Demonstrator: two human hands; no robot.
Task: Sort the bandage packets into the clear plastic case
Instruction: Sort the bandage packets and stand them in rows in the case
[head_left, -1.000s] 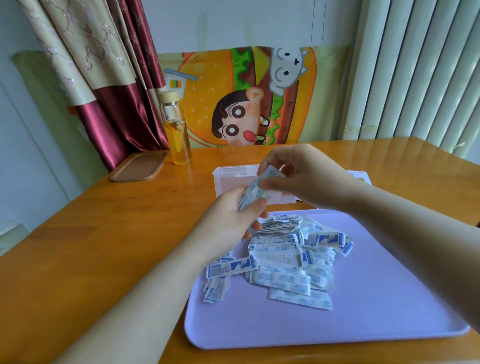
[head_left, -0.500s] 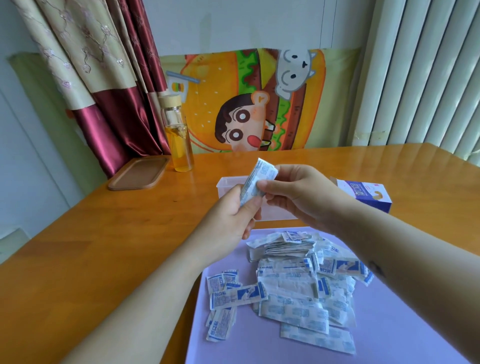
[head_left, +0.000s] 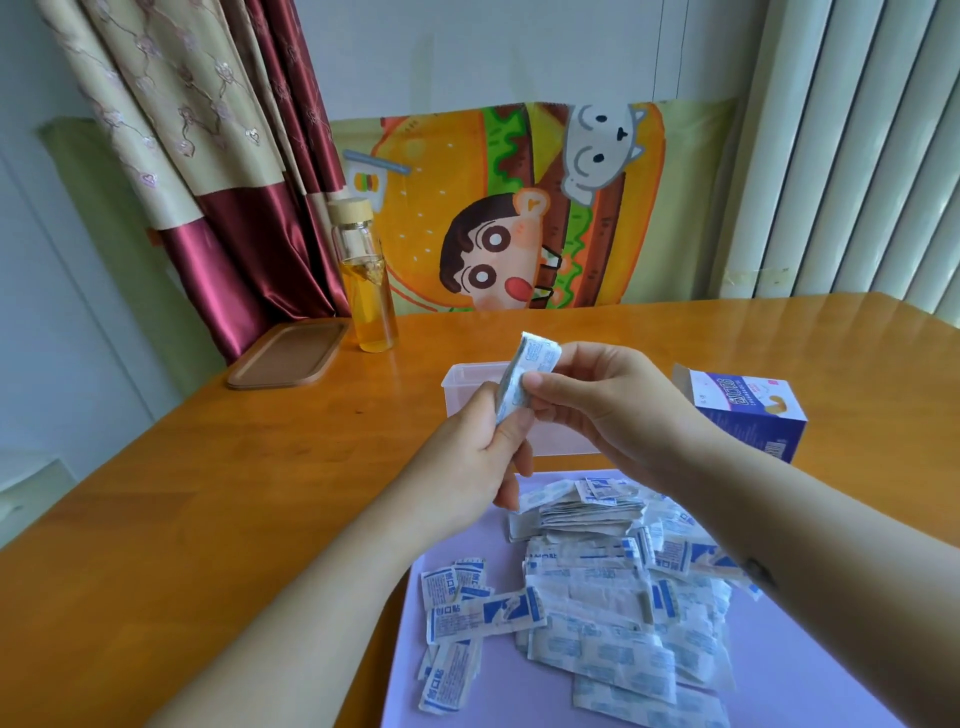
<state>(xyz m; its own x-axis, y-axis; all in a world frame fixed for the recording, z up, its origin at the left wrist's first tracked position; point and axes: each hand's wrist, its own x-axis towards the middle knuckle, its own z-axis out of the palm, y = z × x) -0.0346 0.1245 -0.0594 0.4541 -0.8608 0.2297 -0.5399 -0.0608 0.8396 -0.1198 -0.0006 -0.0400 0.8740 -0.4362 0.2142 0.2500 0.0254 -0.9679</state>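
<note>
My left hand (head_left: 483, 452) pinches the lower end of a small stack (head_left: 535, 358) of packets between thumb and fingers. My right hand (head_left: 613, 405) pinches the stack's upper part. The stack is held tilted in the air, in front of the case (head_left: 467, 387). Other packets lie in a loose pile (head_left: 597, 587) on the tray (head_left: 519, 686), below both hands. A box (head_left: 748, 410) stands right of the case.

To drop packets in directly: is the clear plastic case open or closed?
Open: the clear rectangular plastic case shows its bare rim and inner walls, no lid on top.
</note>
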